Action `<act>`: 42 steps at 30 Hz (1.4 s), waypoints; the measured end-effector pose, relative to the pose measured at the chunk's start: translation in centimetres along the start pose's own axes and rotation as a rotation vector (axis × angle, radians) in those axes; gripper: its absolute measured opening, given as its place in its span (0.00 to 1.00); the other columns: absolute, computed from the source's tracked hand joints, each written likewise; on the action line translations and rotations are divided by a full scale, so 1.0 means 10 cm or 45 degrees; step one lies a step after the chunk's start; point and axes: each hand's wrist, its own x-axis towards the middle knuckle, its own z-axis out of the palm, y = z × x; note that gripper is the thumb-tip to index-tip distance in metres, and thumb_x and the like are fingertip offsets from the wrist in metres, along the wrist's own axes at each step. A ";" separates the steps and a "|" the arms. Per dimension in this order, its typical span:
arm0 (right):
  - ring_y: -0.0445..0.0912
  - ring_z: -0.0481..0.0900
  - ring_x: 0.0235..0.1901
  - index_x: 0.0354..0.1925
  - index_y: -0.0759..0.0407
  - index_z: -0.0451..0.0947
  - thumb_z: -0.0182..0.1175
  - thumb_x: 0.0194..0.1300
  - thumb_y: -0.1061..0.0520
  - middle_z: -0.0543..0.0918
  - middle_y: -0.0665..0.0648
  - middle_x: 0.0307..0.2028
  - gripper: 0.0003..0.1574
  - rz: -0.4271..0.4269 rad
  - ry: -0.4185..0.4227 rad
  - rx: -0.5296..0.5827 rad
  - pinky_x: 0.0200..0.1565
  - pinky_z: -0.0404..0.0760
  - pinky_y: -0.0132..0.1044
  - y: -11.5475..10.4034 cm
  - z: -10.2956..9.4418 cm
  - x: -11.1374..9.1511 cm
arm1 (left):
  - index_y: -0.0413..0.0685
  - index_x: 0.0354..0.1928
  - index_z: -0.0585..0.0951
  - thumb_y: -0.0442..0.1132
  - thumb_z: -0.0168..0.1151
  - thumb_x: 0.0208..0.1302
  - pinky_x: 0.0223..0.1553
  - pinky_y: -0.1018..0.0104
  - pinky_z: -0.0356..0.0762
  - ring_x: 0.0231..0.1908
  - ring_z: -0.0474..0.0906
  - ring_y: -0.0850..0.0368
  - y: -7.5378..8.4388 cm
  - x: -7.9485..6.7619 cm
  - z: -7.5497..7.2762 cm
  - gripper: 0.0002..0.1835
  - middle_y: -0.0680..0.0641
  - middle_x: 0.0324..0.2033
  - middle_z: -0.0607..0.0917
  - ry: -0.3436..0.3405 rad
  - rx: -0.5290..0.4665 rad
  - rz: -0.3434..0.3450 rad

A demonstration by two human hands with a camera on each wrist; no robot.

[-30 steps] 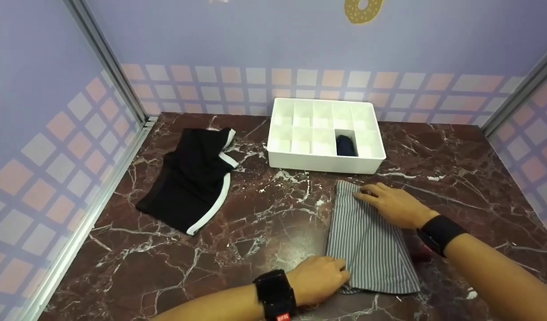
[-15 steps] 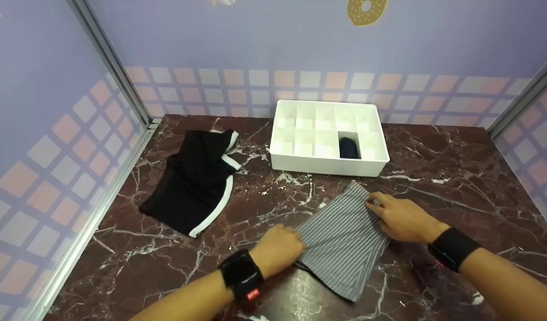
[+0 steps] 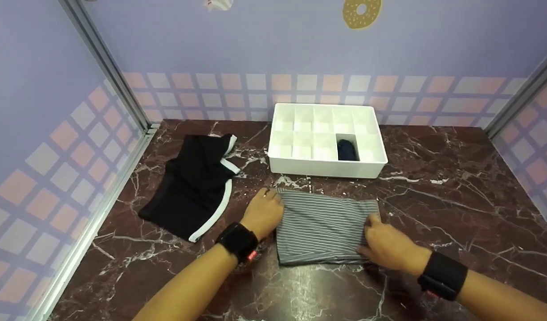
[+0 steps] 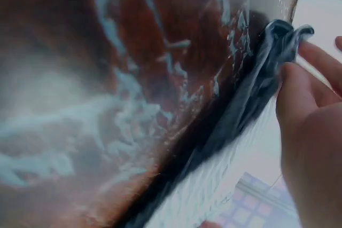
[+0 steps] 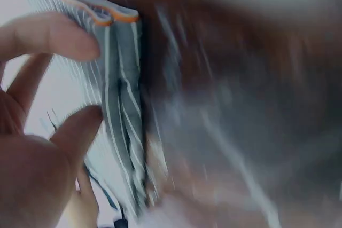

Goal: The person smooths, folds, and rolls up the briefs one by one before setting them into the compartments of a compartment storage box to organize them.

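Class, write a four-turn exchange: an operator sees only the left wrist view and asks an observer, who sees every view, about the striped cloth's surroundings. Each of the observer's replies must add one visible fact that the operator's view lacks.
Operator: I have only the left wrist view, with the left hand at the striped cloth. What lies on the table farther to the left?
Observer: The head view shows a black garment with white trim lying there.
Operator: And does the white tray behind the cloth hold anything?
Observer: Yes, a dark bundle sits in its front row, second compartment from the right.
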 end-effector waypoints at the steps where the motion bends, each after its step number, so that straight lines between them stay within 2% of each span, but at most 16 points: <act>1: 0.52 0.77 0.21 0.32 0.70 0.76 0.69 0.49 0.47 0.69 0.64 0.41 0.26 0.034 -0.023 0.025 0.22 0.80 0.40 -0.06 0.00 -0.02 | 0.46 0.44 0.82 0.35 0.47 0.63 0.61 0.53 0.59 0.59 0.67 0.48 -0.01 0.00 0.00 0.15 0.46 0.53 0.78 -0.018 -0.004 0.004; 5: 0.54 0.79 0.24 0.30 0.68 0.76 0.70 0.48 0.48 0.70 0.60 0.38 0.24 0.088 -0.093 0.081 0.24 0.80 0.40 -0.27 -0.01 -0.08 | 0.44 0.47 0.81 0.37 0.47 0.63 0.63 0.52 0.57 0.62 0.63 0.46 -0.04 -0.02 0.01 0.15 0.44 0.58 0.74 -0.052 -0.074 0.013; 9: 0.55 0.79 0.28 0.38 0.68 0.78 0.71 0.46 0.46 0.72 0.59 0.38 0.30 0.055 -0.089 0.095 0.29 0.80 0.45 -0.31 -0.09 -0.09 | 0.40 0.55 0.76 0.47 0.47 0.67 0.64 0.50 0.54 0.65 0.58 0.44 -0.05 -0.09 0.00 0.22 0.41 0.63 0.68 -0.105 -0.234 0.006; 12: 0.57 0.79 0.36 0.50 0.66 0.76 0.71 0.44 0.42 0.74 0.63 0.44 0.40 -0.022 -0.006 0.090 0.36 0.80 0.50 -0.21 -0.14 -0.05 | 0.38 0.62 0.69 0.56 0.47 0.66 0.66 0.50 0.50 0.67 0.54 0.44 -0.05 -0.15 -0.03 0.32 0.39 0.66 0.62 -0.149 -0.323 -0.004; 15: 0.60 0.73 0.49 0.59 0.64 0.69 0.71 0.41 0.38 0.70 0.68 0.54 0.51 -0.132 0.066 0.093 0.46 0.75 0.55 -0.05 -0.11 0.00 | 0.36 0.66 0.61 0.61 0.49 0.62 0.66 0.51 0.47 0.68 0.51 0.43 -0.03 -0.20 -0.06 0.40 0.38 0.68 0.57 -0.166 -0.380 0.023; 17: 0.64 0.65 0.56 0.63 0.64 0.64 0.70 0.41 0.35 0.66 0.71 0.59 0.58 -0.205 0.070 0.097 0.52 0.68 0.59 0.06 -0.05 0.02 | 0.37 0.67 0.58 0.64 0.51 0.58 0.66 0.50 0.47 0.68 0.50 0.43 0.00 -0.22 -0.05 0.46 0.37 0.68 0.55 -0.166 -0.430 0.064; 20: 0.69 0.60 0.59 0.65 0.68 0.59 0.67 0.41 0.31 0.59 0.76 0.62 0.64 -0.299 0.034 0.074 0.54 0.63 0.64 0.18 0.06 0.02 | 0.38 0.69 0.53 0.69 0.51 0.51 0.66 0.49 0.48 0.68 0.48 0.39 0.03 -0.24 0.02 0.53 0.34 0.68 0.52 -0.183 -0.487 0.140; 23: 0.73 0.58 0.59 0.64 0.73 0.57 0.65 0.41 0.29 0.56 0.80 0.62 0.67 -0.377 0.017 0.072 0.54 0.61 0.66 0.26 0.15 0.00 | 0.40 0.70 0.51 0.74 0.51 0.44 0.66 0.49 0.47 0.67 0.46 0.36 0.05 -0.27 0.11 0.59 0.31 0.68 0.50 -0.213 -0.495 0.177; 27: 0.72 0.55 0.61 0.64 0.75 0.55 0.65 0.40 0.29 0.53 0.81 0.63 0.69 -0.426 0.021 0.110 0.56 0.60 0.64 0.32 0.18 0.00 | 0.42 0.70 0.51 0.78 0.49 0.38 0.66 0.47 0.46 0.68 0.44 0.36 0.03 -0.31 0.16 0.63 0.32 0.69 0.47 -0.249 -0.459 0.159; 34: 0.72 0.48 0.64 0.66 0.74 0.51 0.63 0.39 0.27 0.46 0.81 0.64 0.73 -0.409 -0.059 0.117 0.59 0.56 0.63 0.36 0.16 -0.03 | 0.41 0.70 0.53 0.80 0.50 0.33 0.66 0.47 0.47 0.68 0.44 0.37 0.02 -0.41 0.08 0.66 0.32 0.69 0.45 -0.303 -0.439 0.111; 42: 0.72 0.48 0.64 0.66 0.73 0.52 0.65 0.39 0.28 0.46 0.80 0.65 0.72 -0.410 -0.017 0.142 0.58 0.57 0.63 0.36 0.18 -0.02 | 0.40 0.70 0.53 0.77 0.55 0.36 0.65 0.46 0.47 0.68 0.44 0.36 0.04 -0.55 -0.02 0.64 0.31 0.69 0.46 -0.329 -0.495 0.037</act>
